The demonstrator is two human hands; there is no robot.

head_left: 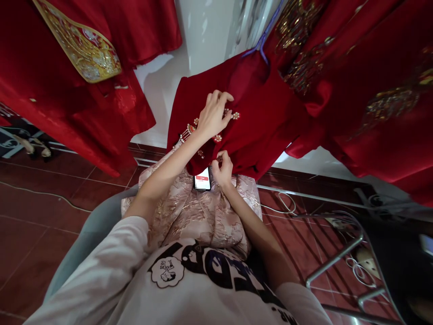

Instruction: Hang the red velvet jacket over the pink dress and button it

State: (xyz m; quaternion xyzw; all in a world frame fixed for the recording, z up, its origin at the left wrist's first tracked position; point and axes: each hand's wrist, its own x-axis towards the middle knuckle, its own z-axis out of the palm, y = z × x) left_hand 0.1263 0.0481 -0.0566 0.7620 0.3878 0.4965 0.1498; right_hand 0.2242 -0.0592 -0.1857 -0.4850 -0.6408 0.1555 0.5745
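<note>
A dark red velvet garment (267, 122) hangs on a purple hanger (260, 45), its lower part resting over my lap. My left hand (211, 116) lies on its front, fingers bent and thumb apart from them, next to a beaded flower ornament (236, 116). More beaded pieces sit around that hand, including a fringed ornament (187, 132) and a small flower (218, 138). Lower down, by the garment's bottom edge, my right hand (223, 170) is closed in a pinch. What its fingertips hold, if anything, is too small to make out.
A lit phone (202, 179) lies on the pink brocade cloth (192, 216) over my lap. Red embroidered garments (135, 27) hang at left and right. Cables (287, 205) and metal rails (334, 262) are low on the right. I sit on a grey chair (91, 239).
</note>
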